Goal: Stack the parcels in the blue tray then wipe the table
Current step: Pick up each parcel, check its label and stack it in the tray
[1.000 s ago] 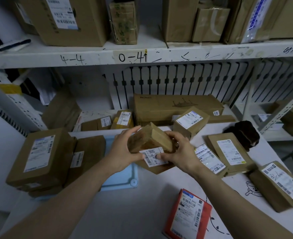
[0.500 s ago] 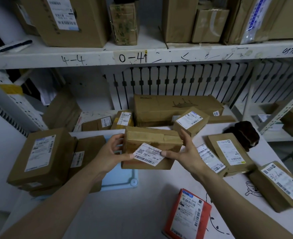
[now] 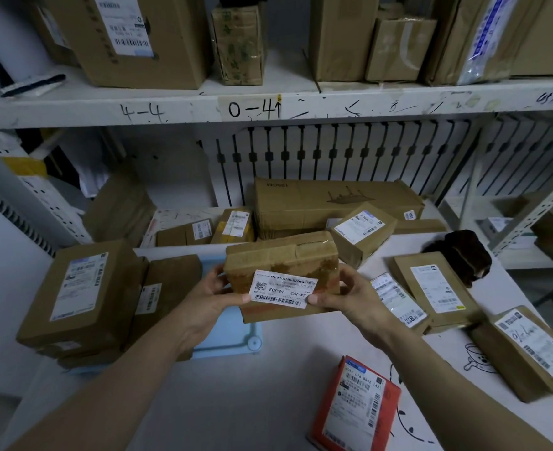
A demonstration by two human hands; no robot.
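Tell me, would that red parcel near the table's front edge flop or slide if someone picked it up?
The red parcel looks flat and thin, so probably light. Its covering looks smooth, so it may be a little slippery. Whether it would bend, I can't tell.

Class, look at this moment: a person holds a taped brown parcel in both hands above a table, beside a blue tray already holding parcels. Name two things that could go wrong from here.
1. The parcel is pinched only at its ends by the left hand and right hand; it might slip.
2. The blue tray has little bare space left beside the stacked parcels, so the stack may lean or topple.
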